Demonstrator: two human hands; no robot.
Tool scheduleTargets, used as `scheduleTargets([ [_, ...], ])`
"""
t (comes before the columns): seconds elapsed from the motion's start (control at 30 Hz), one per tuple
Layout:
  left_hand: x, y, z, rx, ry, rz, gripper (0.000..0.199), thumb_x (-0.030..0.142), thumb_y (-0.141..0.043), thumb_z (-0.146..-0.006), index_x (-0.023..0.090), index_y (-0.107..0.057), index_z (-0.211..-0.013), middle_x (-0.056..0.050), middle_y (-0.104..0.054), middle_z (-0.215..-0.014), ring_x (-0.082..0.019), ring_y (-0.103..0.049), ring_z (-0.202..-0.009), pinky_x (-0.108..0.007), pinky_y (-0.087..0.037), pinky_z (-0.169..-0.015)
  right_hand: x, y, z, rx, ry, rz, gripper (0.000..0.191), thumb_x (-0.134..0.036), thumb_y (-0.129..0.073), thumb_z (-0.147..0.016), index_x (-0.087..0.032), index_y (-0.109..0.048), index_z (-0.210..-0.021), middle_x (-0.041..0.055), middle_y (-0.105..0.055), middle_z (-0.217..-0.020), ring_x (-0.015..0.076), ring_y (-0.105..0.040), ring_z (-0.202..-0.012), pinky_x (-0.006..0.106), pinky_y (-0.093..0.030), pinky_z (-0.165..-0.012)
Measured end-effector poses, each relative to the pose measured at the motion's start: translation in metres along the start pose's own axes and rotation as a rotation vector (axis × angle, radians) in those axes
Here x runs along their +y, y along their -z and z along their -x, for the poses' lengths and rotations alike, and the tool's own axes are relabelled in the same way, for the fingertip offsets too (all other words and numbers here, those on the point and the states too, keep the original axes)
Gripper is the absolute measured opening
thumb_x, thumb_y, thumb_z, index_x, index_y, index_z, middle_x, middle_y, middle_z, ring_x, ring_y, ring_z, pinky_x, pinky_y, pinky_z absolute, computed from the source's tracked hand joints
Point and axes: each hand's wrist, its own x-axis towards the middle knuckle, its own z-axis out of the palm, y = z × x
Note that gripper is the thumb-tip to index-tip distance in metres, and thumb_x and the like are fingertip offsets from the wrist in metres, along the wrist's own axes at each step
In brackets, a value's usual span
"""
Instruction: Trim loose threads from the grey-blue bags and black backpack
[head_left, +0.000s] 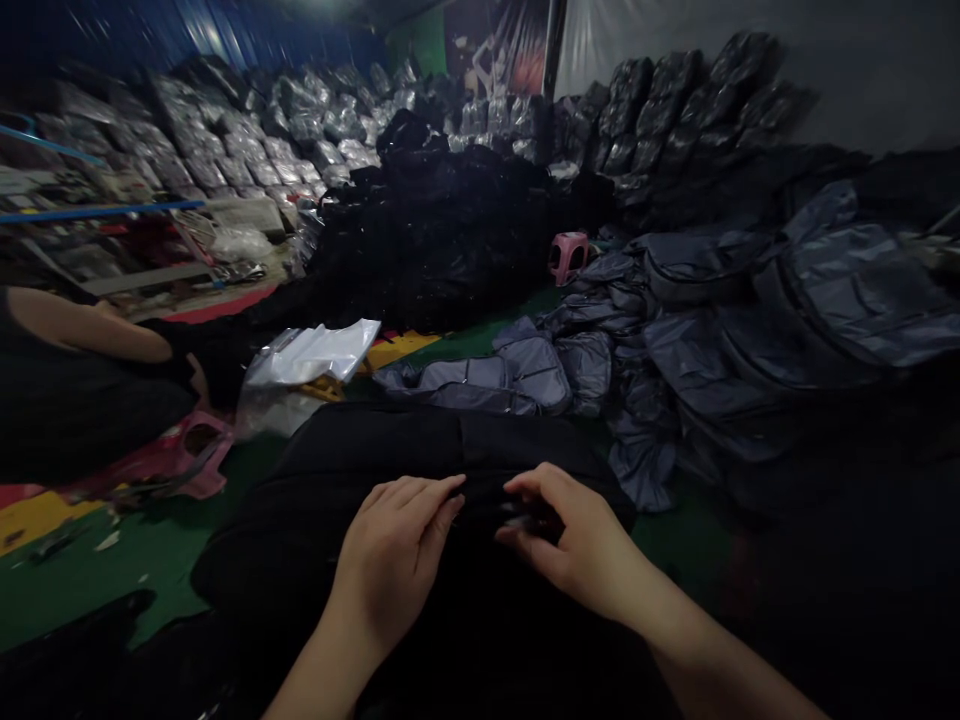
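Black padded garment [375,440], softly bulging, dark seam

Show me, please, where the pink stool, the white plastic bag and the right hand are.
pink stool [568,245], head view, near its seat
white plastic bag [315,352], head view, its middle
right hand [574,540], head view, its back

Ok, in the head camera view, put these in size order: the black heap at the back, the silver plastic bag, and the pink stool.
Black heap, then silver plastic bag, then pink stool; the stool sits farther away, so that last ranking is unsure.
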Motion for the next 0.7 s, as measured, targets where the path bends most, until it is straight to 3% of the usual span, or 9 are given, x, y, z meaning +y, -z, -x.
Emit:
scheduleTargets([
  [0.17,0.002,0.001,0.001,-0.015,-0.013,-0.007,0.021,0.024,-0.050,-0.087,0.021,-0.061,-0.105,-0.003,-0.068,-0.092,-0.017,-0.061,-0.085,-0.033,-0.044,-0.078,0.000,-0.010,0.002,-0.112,0.176,0.124,0.034,-0.020,-0.065,-0.073,-0.022,-0.059,-0.106,0.0033,-0.064,-0.094,0.0178,-0.060,-0.080,0.028,-0.043,-0.071],
  [0.27,0.007,0.013,0.006,-0.045,-0.023,-0.007,0.018,0.026,-0.047,-0.088,0.021,-0.063,-0.096,-0.003,-0.068,-0.085,-0.017,-0.061,-0.077,-0.030,-0.046,-0.071,-0.001,-0.001,0.000,-0.186,0.256,0.059,0.023,-0.028,-0.065,-0.076,-0.022,-0.063,-0.099,0.0023,-0.065,-0.086,0.0150,-0.060,-0.074,0.024,-0.042,-0.067],
  [0.43,0.017,0.047,0.025,-0.336,0.097,0.015,0.019,0.033,-0.047,-0.088,0.027,-0.064,-0.087,0.000,-0.066,-0.081,-0.015,-0.062,-0.075,-0.023,-0.049,-0.065,0.005,0.019,-0.003,-0.154,0.189,0.085,0.034,-0.042,-0.057,-0.083,-0.027,-0.060,-0.113,0.0012,-0.061,-0.096,0.0104,-0.058,-0.070,0.021,-0.040,-0.062],
  [0.57,0.012,0.054,0.038,-0.450,0.225,-0.030,0.024,0.041,-0.049,-0.085,0.032,-0.063,-0.101,0.000,-0.067,-0.096,-0.017,-0.063,-0.088,-0.024,-0.052,-0.075,0.009,0.008,0.002,-0.417,0.268,0.207,0.034,-0.046,-0.053,-0.084,-0.035,-0.059,-0.116,-0.0023,-0.061,-0.091,0.0114,-0.059,-0.071,0.022,-0.037,-0.059],
  [0.7,0.005,0.050,0.040,-0.500,0.257,-0.038,0.029,0.043,-0.046,-0.086,0.033,-0.060,-0.109,0.000,-0.066,-0.105,-0.018,-0.063,-0.095,-0.027,-0.052,-0.081,0.006,-0.005,0.008,-0.481,0.280,0.320,0.035,-0.048,-0.045,-0.087,-0.036,-0.058,-0.117,-0.0019,-0.060,-0.091,0.0116,-0.056,-0.063,0.025,-0.031,-0.051],
])
